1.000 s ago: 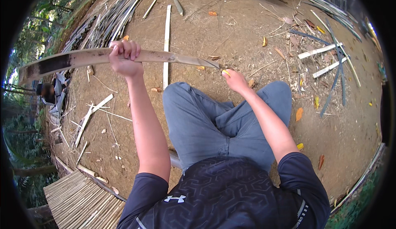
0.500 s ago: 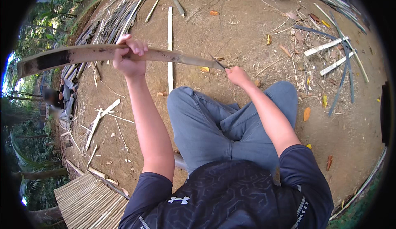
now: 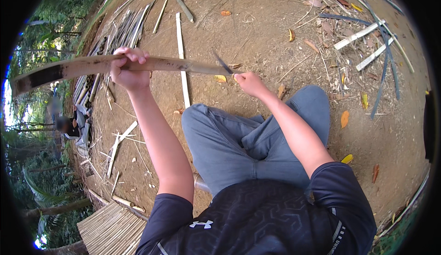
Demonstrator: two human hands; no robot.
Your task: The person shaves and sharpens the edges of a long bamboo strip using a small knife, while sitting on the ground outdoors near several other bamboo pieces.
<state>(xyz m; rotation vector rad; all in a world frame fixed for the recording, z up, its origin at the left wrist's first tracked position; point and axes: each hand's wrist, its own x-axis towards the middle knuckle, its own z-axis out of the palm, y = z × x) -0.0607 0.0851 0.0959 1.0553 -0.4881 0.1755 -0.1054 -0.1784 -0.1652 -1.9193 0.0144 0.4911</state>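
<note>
A long split bamboo strip (image 3: 170,65), pale brown with a blackened far-left stretch, spans the view in front of my knees. My left hand (image 3: 130,69) is wrapped round it left of its middle, fingers curled over the top edge. At the strip's right end, my right hand (image 3: 251,84) is closed on a knife whose narrow dark blade (image 3: 222,62) points up and to the left, crossing the strip's end. The knife's handle is hidden in my fist. Both forearms reach forward over my crossed legs (image 3: 257,135).
A pale slat (image 3: 180,39) lies on the dirt beyond the strip. Piled bamboo poles (image 3: 126,32) lie at the far left, near a seated person (image 3: 79,128). White slats (image 3: 358,39) and dark strips (image 3: 388,71) lie at right. A bamboo slat mat (image 3: 110,227) is at lower left.
Both hands have shifted left with the bamboo strip and knife, my left hand also slightly lower. The blade now stands more steeply across the strip's end. The whole view has turned slightly.
</note>
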